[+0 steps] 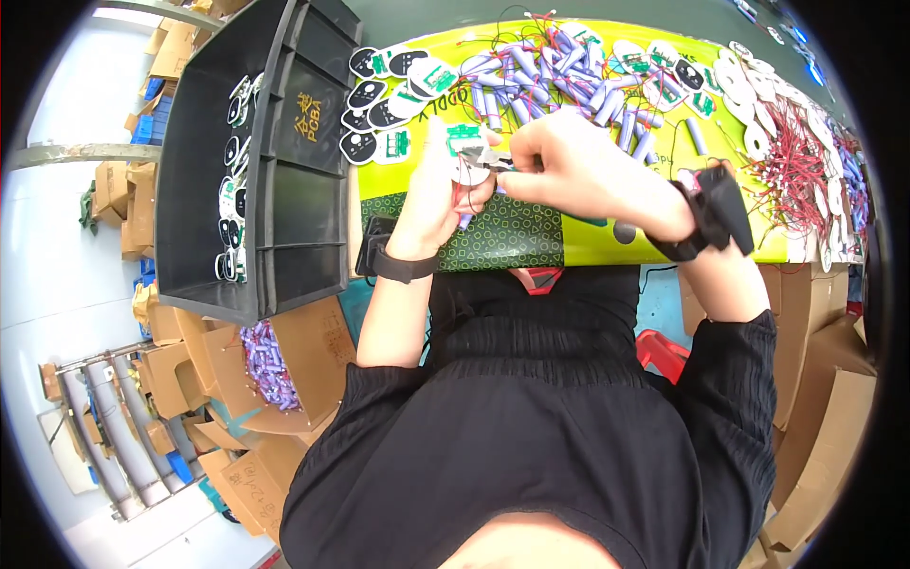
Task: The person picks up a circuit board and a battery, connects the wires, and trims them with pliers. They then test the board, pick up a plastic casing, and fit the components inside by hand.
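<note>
My left hand (438, 194) is closed on a round white disc with a green circuit board (464, 138), held above the yellow-green mat. A purple cylindrical battery (465, 221) with thin wires hangs beneath those fingers. My right hand (580, 163) grips small metal-jawed pliers (486, 159), whose tips are at the disc, just below the green board. The pliers' handles are mostly hidden in the fist. Just beyond the hands lies a heap of purple batteries (531, 78) with red and black wires. Several black and white discs (366, 95) lie beyond my left hand.
A deep black crate (301, 204) at the left holds more discs. White rings and a tangle of red wires (801, 156) cover the mat's right end. Below the table stand cardboard boxes (318, 356), one with purple batteries (268, 365), and a red stool-like object (661, 355).
</note>
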Motion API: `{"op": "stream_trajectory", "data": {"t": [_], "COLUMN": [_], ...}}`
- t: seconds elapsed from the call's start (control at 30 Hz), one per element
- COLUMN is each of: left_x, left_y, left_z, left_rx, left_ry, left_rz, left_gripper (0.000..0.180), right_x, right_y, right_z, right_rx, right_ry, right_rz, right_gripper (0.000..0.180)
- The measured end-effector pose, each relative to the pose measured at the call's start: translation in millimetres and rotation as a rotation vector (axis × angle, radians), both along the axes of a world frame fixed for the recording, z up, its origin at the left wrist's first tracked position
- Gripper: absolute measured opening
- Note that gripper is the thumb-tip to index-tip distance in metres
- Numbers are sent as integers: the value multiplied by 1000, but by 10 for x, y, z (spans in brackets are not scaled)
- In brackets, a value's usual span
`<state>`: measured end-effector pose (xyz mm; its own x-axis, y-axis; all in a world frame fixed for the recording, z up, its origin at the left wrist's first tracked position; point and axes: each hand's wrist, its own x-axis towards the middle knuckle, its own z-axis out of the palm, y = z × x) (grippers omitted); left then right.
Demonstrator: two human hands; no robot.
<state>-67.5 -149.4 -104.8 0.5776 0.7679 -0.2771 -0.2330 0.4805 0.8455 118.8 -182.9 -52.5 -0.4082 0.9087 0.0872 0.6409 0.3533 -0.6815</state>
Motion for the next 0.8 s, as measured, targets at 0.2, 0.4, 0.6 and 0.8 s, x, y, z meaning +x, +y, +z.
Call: {"op": "stream_trajectory", "data": {"t": [0.2,0.4,0.6,0.8], "left_x": [-64,-65,31,82], "left_y": [88,2,-115,-176], "left_z": [-31,-18,-33,-43], "left_rx": [-47,-59,111,196], "left_ry": [-179,-167,-1,112], "left_rz": [-3,205,279,322], "left_gripper": [64,64,65,64], "right_x": [87,36,-45,-60], "right_y": [145,-16,-75,-48], "right_z": [-60,-123,13,-25], "right_rx": [-320,-222,-197,-207], "right_ry": [304,352,296,345], "right_rz": [-52,-66,-18,-17], "right_gripper": [30,32,31,29]}}
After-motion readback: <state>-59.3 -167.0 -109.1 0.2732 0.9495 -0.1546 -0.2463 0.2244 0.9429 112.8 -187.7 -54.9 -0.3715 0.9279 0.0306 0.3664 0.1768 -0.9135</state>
